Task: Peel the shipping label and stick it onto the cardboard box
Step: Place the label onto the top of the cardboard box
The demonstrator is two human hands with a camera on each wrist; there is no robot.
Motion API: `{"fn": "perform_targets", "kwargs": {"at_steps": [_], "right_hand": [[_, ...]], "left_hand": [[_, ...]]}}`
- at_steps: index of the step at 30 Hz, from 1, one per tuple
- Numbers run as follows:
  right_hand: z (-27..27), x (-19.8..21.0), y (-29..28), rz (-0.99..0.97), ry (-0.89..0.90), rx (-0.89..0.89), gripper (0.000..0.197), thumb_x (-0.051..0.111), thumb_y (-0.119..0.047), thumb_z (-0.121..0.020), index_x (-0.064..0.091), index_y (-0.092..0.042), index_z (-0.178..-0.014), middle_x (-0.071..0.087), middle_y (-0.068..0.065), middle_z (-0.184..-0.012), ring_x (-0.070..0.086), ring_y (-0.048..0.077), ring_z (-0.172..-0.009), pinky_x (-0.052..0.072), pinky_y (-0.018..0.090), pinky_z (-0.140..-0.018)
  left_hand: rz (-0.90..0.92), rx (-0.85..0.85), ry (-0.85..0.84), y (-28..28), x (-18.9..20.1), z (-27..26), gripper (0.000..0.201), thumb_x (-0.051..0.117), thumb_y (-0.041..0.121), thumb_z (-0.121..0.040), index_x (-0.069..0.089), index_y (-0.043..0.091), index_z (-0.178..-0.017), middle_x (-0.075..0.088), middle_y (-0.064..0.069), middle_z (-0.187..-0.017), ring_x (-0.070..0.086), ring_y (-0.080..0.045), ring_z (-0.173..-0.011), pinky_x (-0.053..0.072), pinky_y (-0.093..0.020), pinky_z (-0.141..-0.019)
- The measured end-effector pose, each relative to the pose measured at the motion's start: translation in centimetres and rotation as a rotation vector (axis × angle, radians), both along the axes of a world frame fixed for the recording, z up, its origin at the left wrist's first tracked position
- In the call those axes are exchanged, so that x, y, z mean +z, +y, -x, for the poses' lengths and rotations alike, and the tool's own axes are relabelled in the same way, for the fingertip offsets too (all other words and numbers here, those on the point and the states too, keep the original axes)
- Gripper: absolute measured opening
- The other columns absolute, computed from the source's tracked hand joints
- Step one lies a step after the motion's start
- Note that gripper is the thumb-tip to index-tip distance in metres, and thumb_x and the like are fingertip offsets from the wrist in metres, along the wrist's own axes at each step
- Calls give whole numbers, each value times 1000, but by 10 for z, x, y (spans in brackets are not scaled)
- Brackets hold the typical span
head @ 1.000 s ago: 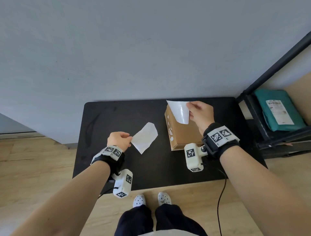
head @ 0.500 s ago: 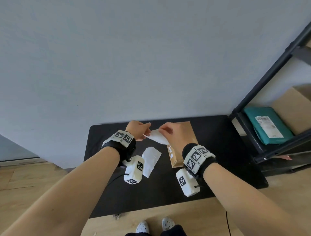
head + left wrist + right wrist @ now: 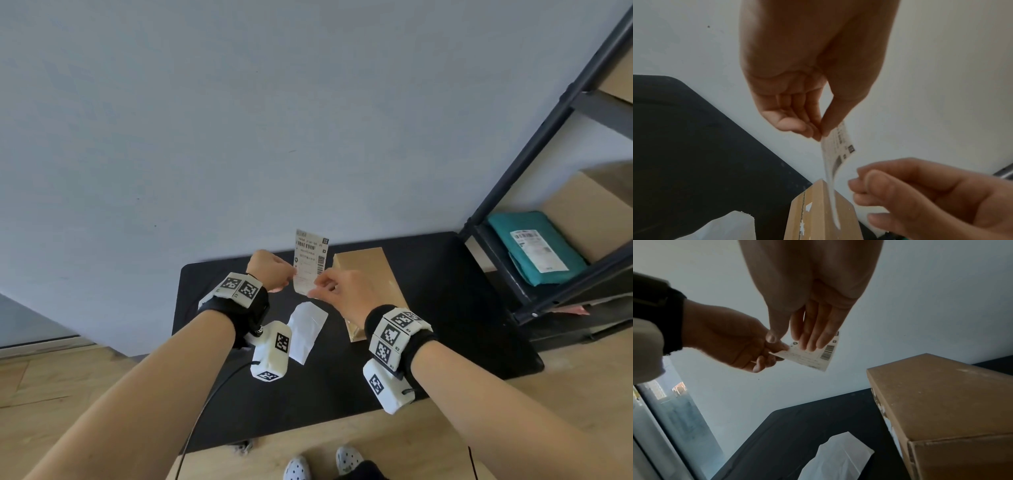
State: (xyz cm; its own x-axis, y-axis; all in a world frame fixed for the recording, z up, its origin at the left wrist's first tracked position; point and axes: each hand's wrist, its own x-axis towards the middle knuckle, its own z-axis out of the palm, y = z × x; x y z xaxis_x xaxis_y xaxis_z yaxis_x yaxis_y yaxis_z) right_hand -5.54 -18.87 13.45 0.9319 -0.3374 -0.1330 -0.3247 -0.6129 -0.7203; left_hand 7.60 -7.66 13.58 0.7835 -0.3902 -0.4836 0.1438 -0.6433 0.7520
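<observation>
Peeling done, by the look of it: white backing sheet (image 3: 306, 330) lying discarded on the black tabletop (image 3: 445, 308), between the left wrist and the brown cardboard box (image 3: 368, 274). Step in hand judged to be squaring up the label before sticking

White printed shipping label with barcodes (image 3: 309, 262) held upright in the air, printed face toward the head camera, clear of the box and just to its left. Left hand (image 3: 270, 274) pinching the label's left edge between thumb and fingertips (image 3: 818, 134). Right hand (image 3: 337, 291) pinching the lower right edge, thumb (image 3: 773, 335) against the paper, other fingers (image 3: 813, 331) lying fairly straight across the printed face. Both hands clamped on the same slip, nearly touching each other

Box flat on the table, top face bare, some white paper remnants along its near side

Next move likely calls for turning the sticky side down, carrying the label over to the right above the top face, laying one edge first and smoothing flat. Risk as judged: thin label curling, as seen bowed in the left wrist view, and sticking to itself or to fingers
</observation>
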Motion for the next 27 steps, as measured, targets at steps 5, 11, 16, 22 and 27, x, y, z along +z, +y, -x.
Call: {"fn": "perform_targets", "kwargs": {"at_steps": [5,11,16,22,27], "right_hand": [[5,1,-28,-81,-55,-212,28,61,-32,-89,61,-13,-109,66,-1,-103,62,14,-93,48,24,-83],[12,-9,-81,-462,26,-407,29,68,-20,-85,62,-5,-110,67,10,-111,63,18,-92,56,27,-78],[24,-16,-116,-463,63,-356,29,69,-8,-83,63,-1,-111,67,9,-106,61,10,-80,49,16,-63],[35,-43,-149,-429,120,-349,15,67,-13,-85,67,-4,-98,71,12,-104,67,20,-85,53,26,-69],[37,-65,-156,-304,169,-297,8,71,-18,-82,67,-14,-87,71,6,-97,66,18,-88,56,35,-79]], "left_hand": [[163,30,-3,-4,-4,9,12,64,9,-88,70,-1,-92,61,-11,-72,52,-12,-55,46,-14,-48],[283,74,34,-35,-7,35,10,63,16,-90,68,7,-90,65,-2,-76,55,-8,-61,47,-9,-45],[271,98,99,-71,-16,59,9,64,15,-90,64,13,-82,64,-3,-77,54,-9,-58,46,-13,-44],[131,31,90,-100,-33,83,23,68,8,-85,56,11,-105,63,-6,-83,57,-11,-62,50,-21,-57],[74,68,59,-112,-48,95,32,69,4,-83,55,7,-111,65,-13,-89,59,-16,-65,51,-25,-60]]}}
